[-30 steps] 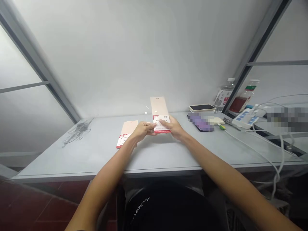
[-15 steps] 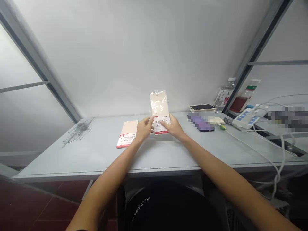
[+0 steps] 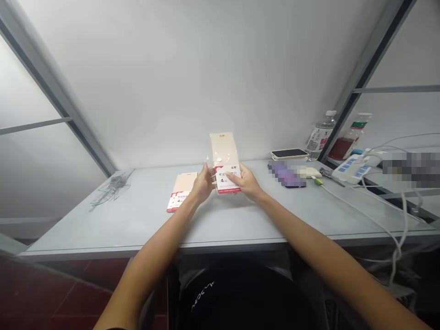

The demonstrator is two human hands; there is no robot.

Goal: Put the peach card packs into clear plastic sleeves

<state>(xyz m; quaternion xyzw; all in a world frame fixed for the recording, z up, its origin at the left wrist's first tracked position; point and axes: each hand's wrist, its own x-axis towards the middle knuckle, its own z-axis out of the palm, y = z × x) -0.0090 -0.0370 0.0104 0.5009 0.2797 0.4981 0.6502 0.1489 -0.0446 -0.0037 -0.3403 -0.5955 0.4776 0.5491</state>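
My right hand [image 3: 250, 182] grips a slim ruler set packet [image 3: 225, 151] by its lower right side, thumb across the printed front. The packet is pale pink in shiny clear film, with a white label and a red bottom strip. It is held tilted up above the table. At its left edge, my left hand [image 3: 203, 184] has its fingers against the side and its thumb raised at what looks like a clear film flap. More packets of the same kind [image 3: 184, 181] lie overlapping on the table to the left, partly hidden by my left hand and forearm.
On the grey table [image 3: 103, 224] at right are a phone [image 3: 289, 154], a purple blurred item [image 3: 287, 174], a white power strip [image 3: 354, 168] and cables. A clear bottle [image 3: 321, 135] and a bottle with dark red contents [image 3: 349, 140] stand behind. Dark scribble-like marks [image 3: 113, 185] are at left.
The packet has shifted slightly left and tipped, its top now further left. My left hand has turned, its thumb now pointing up beside the packet's edge. My right hand keeps its hold.
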